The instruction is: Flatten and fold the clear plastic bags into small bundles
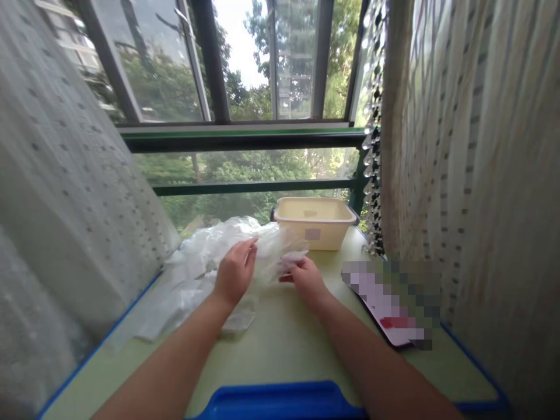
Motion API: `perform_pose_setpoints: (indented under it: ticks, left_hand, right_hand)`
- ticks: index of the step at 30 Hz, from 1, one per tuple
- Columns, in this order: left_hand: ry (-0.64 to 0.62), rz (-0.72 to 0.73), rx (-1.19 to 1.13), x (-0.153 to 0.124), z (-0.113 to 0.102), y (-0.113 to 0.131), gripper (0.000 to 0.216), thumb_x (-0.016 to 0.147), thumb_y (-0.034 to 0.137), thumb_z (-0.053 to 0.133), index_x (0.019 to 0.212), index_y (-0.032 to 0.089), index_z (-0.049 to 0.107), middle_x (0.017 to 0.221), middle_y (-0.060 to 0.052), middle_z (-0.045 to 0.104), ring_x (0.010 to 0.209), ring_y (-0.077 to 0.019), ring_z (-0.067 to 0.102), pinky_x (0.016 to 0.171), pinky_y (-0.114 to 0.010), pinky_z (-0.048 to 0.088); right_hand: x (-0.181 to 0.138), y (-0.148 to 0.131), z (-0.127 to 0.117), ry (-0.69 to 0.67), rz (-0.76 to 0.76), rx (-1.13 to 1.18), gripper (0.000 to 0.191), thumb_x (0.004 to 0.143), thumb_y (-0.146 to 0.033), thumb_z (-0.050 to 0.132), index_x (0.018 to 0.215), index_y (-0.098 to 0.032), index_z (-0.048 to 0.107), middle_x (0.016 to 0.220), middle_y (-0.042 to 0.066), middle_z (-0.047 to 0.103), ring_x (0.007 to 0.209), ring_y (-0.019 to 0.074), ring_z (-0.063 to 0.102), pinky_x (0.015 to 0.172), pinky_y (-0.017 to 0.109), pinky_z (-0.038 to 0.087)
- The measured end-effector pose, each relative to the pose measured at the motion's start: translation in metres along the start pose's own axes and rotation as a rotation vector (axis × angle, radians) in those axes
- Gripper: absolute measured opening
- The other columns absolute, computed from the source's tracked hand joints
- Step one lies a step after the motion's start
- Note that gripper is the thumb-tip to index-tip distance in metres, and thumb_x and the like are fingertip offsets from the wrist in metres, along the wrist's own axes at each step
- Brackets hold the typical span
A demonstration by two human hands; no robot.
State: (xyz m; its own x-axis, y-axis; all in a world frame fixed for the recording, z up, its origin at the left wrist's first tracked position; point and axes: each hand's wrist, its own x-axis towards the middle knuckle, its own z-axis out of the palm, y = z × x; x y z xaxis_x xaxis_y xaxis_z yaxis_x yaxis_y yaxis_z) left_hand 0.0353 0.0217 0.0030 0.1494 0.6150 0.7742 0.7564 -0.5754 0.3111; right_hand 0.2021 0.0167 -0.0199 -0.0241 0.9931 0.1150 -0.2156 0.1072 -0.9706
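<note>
My right hand [308, 281] pinches a thin, clear plastic bag [294, 256] between thumb and fingers. The bag is lifted a little over the table and blurred, in front of a cream plastic basin [330, 238]. To its left, my left hand [236, 270] is raised with fingers fairly straight and the thumb close beside them. No held thing shows in it, though clear plastic lies right behind its fingertips. A loose heap of crumpled clear plastic bags [199, 256] spreads behind and left of my left hand, partly hidden by that hand and forearm.
The pale green table [280, 356] has a blue edge and a blue tray-like piece [280, 399] at the front. A flat, blurred-out object [389, 303] lies on the right. Curtains hang on both sides, with a railing [254, 140] and windows behind.
</note>
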Motion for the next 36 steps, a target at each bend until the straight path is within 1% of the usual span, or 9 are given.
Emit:
perform_pose_setpoints:
  ticks: [3, 8, 12, 18, 21, 24, 28, 33, 36]
  left_hand:
    - [0.071, -0.102, 0.024, -0.001, -0.003, 0.000, 0.029, 0.085, 0.028, 0.044, 0.109, 0.014, 0.053, 0.096, -0.008, 0.059, 0.084, -0.0182, 0.057, 0.076, -0.032, 0.048]
    - [-0.126, -0.082, 0.015, -0.004, -0.003, 0.003, 0.050, 0.075, 0.026, 0.052, 0.122, 0.011, 0.045, 0.105, -0.011, 0.057, 0.086, -0.0211, 0.056, 0.078, -0.037, 0.049]
    - [-0.149, -0.008, -0.007, -0.004, -0.001, 0.005, 0.035, 0.076, 0.015, 0.042, 0.105, 0.013, 0.060, 0.104, -0.010, 0.058, 0.097, -0.0222, 0.055, 0.088, -0.037, 0.044]
    - [-0.367, 0.060, -0.088, -0.009, 0.008, 0.007, 0.042, 0.068, 0.003, 0.038, 0.093, 0.017, 0.068, 0.106, -0.006, 0.063, 0.097, -0.0192, 0.058, 0.090, -0.033, 0.045]
    - [-0.463, 0.089, -0.168, -0.012, 0.011, 0.005, 0.037, 0.072, 0.005, 0.041, 0.092, 0.020, 0.069, 0.106, -0.005, 0.064, 0.095, -0.0182, 0.060, 0.087, -0.032, 0.047]
    - [-0.471, 0.080, -0.240, -0.011, 0.010, 0.005, 0.031, 0.075, 0.008, 0.044, 0.092, 0.020, 0.068, 0.102, -0.006, 0.065, 0.092, -0.0177, 0.060, 0.083, -0.031, 0.048]
    - [-0.337, 0.039, -0.282, -0.007, 0.001, 0.009, 0.026, 0.077, 0.010, 0.046, 0.091, 0.017, 0.066, 0.099, -0.007, 0.064, 0.092, -0.0181, 0.059, 0.083, -0.031, 0.047]
    - [-0.188, 0.019, -0.242, -0.005, -0.009, 0.014, 0.021, 0.074, 0.012, 0.048, 0.086, 0.016, 0.066, 0.098, -0.008, 0.062, 0.092, -0.0197, 0.057, 0.085, -0.035, 0.045]
    - [-0.206, -0.004, -0.245, -0.003, -0.011, 0.014, 0.027, 0.070, 0.010, 0.047, 0.087, 0.015, 0.067, 0.100, -0.009, 0.060, 0.095, -0.0208, 0.056, 0.088, -0.037, 0.044]
  right_hand:
    - [0.000, -0.005, -0.007, 0.048, -0.314, -0.225, 0.021, 0.067, -0.016, 0.051, 0.082, -0.017, 0.065, 0.085, 0.005, 0.066, 0.081, 0.0188, 0.060, 0.078, 0.035, 0.048]
    - [-0.003, -0.007, -0.015, -0.096, -0.558, -0.585, 0.032, 0.061, -0.002, 0.050, 0.077, -0.021, 0.070, 0.110, 0.006, 0.060, 0.106, 0.0190, 0.053, 0.093, 0.031, 0.040]
    - [-0.001, -0.007, -0.019, -0.151, -0.530, -0.782, 0.030, 0.062, -0.001, 0.050, 0.068, -0.022, 0.071, 0.119, 0.004, 0.056, 0.119, 0.0225, 0.043, 0.099, 0.035, 0.034]
    - [0.012, -0.008, -0.026, 0.219, -0.209, -0.662, 0.035, 0.079, -0.015, 0.042, 0.108, -0.017, 0.062, 0.112, 0.009, 0.061, 0.105, 0.0193, 0.055, 0.092, 0.032, 0.039]
    - [0.011, -0.006, -0.028, 0.081, -0.048, -0.769, 0.051, 0.073, -0.037, 0.058, 0.118, -0.016, 0.055, 0.112, 0.011, 0.061, 0.105, 0.0251, 0.054, 0.088, 0.035, 0.041]
    - [0.005, -0.005, -0.028, -0.143, -0.116, -0.921, 0.054, 0.061, -0.031, 0.067, 0.113, -0.016, 0.059, 0.102, 0.010, 0.064, 0.097, 0.0249, 0.056, 0.085, 0.034, 0.041]
    - [0.000, -0.008, -0.025, -0.248, -0.076, -0.758, 0.041, 0.063, -0.010, 0.055, 0.102, -0.015, 0.063, 0.074, 0.002, 0.062, 0.065, 0.0133, 0.055, 0.061, 0.024, 0.044]
    - [0.001, -0.018, -0.024, -0.054, -0.013, -0.338, 0.022, 0.062, -0.010, 0.051, 0.080, -0.015, 0.063, 0.060, -0.002, 0.053, 0.054, 0.0089, 0.050, 0.052, 0.021, 0.041]
    - [0.002, -0.024, -0.027, 0.054, 0.061, -0.069, 0.010, 0.064, -0.015, 0.052, 0.072, -0.015, 0.058, 0.060, -0.001, 0.055, 0.054, 0.0101, 0.054, 0.050, 0.022, 0.044]
